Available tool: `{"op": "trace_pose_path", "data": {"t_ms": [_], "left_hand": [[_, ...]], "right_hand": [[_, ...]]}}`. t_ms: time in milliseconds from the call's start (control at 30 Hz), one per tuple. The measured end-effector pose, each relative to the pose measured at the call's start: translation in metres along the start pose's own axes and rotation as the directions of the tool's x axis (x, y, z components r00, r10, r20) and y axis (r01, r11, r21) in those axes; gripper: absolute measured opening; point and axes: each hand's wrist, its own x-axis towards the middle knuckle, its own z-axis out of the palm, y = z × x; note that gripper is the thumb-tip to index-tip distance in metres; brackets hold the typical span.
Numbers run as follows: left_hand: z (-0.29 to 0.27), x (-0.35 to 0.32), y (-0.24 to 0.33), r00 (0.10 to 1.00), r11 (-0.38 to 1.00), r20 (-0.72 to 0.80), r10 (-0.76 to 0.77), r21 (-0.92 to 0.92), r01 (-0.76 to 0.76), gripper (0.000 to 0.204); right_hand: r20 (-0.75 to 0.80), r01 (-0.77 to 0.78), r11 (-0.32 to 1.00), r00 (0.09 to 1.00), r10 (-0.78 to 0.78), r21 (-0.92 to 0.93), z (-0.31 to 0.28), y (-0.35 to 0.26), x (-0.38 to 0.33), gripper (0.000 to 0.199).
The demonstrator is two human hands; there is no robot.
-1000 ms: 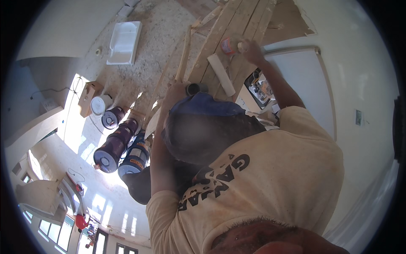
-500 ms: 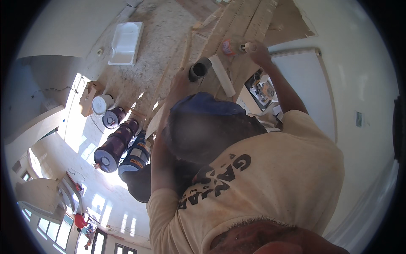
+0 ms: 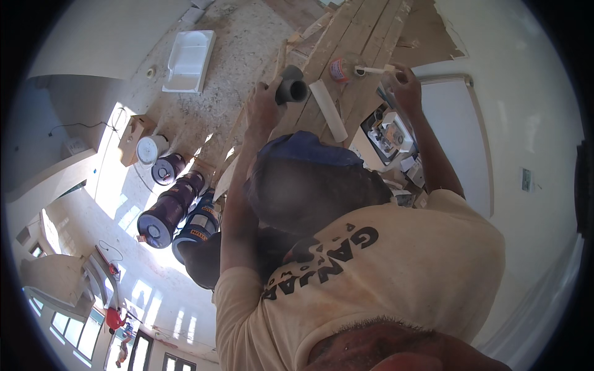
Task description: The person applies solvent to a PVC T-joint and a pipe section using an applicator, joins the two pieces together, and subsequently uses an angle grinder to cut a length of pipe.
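Note:
My left hand (image 3: 266, 106) is closed on a short grey plastic pipe fitting (image 3: 292, 86) held over the wooden planks (image 3: 322, 52). One round open mouth of the fitting shows. To its right, my right hand (image 3: 406, 88) pinches the end of a thin pale stick (image 3: 375, 70). The stick's far end reaches the mouth of a clear bottle (image 3: 344, 67) with a red label; whether it is inside, I cannot tell. Between my hands, a white tube-like piece (image 3: 329, 111) lies across the planks.
Beneath my right forearm stands an open box of mixed items (image 3: 391, 133). A white panel (image 3: 455, 136) leans by the right wall. On the floor at left are a white shower tray (image 3: 189, 60), a white bucket (image 3: 150, 149), dark drums (image 3: 162, 216) and a cardboard box (image 3: 136, 137).
My right hand has moved right, away from the bottle's mouth, showing more of the pale stick. The grey fitting has turned in my left hand, and a second end now shows.

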Motion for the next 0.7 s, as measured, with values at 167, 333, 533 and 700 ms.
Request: {"op": "trace_pose_path", "data": {"t_ms": [167, 333, 533, 700], "left_hand": [[-0.004, 0.002, 0.006, 1.000, 1.000, -0.004, 0.002, 0.004, -0.002, 0.065], [-0.009, 0.003, 0.013, 0.999, 0.999, -0.025, 0.023, 0.033, -0.022, 0.064], [-0.012, 0.001, 0.014, 0.996, 0.995, -0.073, 0.050, 0.090, -0.043, 0.064], [-0.015, 0.000, 0.009, 0.995, 0.986, -0.092, 0.044, 0.166, -0.028, 0.066]], "right_hand": [[0.209, 0.170, 0.983, 0.961, -0.180, 0.066, 0.026, -0.057, -0.037, 0.042], [0.327, 0.515, 0.856, 0.817, -0.474, -0.044, 0.060, -0.101, -0.058, 0.047], [0.383, 0.614, 0.744, 0.775, -0.503, -0.265, 0.080, -0.106, -0.059, 0.051], [0.508, 0.513, 0.817, 0.794, -0.334, -0.265, 0.090, -0.117, -0.060, 0.051]]}}
